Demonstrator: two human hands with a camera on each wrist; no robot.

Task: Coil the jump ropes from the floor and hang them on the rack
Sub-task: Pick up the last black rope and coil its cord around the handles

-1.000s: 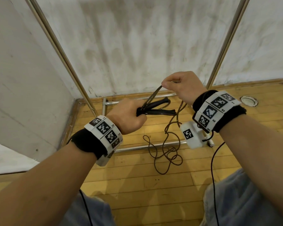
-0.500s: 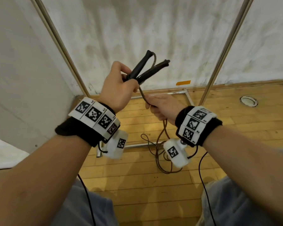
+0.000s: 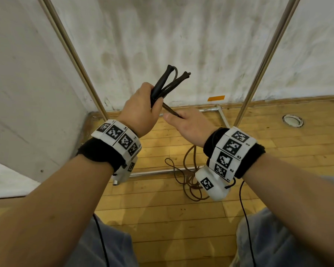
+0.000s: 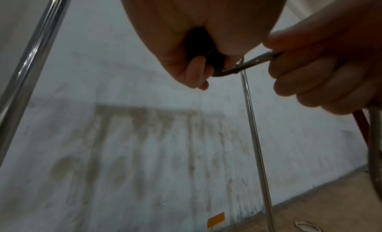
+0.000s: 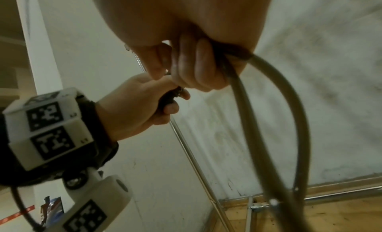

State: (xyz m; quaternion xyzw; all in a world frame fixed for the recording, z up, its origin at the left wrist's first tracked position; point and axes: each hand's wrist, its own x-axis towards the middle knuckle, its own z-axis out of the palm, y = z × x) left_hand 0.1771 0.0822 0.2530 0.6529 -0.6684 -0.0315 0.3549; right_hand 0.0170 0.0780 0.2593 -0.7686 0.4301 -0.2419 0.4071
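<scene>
The left hand (image 3: 138,110) is raised in front of the stained wall (image 3: 162,45), its fingers curled tight round the two black handles (image 3: 162,84) of the jump rope (image 3: 189,166); the handles stick up and fan apart above the fist, one tilted left of the other, their far ends pointing towards the wall; the left wrist view shows the butt of a handle (image 4: 203,44) wedged in the palm under the curled fingers (image 4: 193,73); just right of it and slightly lower, the right hand (image 3: 189,125) grips the cord where it leaves the handles, thumb laid along the top and the other fingers wrapped round the strands; the two hands are nearly touching; from the right wrist view two strands of cord (image 5: 268,121) run out of the closed right fist and bend down towards the wooden floor (image 3: 181,218); the rest of the rope hangs below the right wrist and lies in a loose tangle on the floor, crossing the near bottom bar of the rack (image 3: 262,60); the rack's two slanted metal uprights rise on the left and right of the hands, its base frame resting on the floor against the wall; an orange strip of tape (image 3: 216,98) sits low on the wall; a round metal floor fitting (image 3: 292,120) lies far right
</scene>
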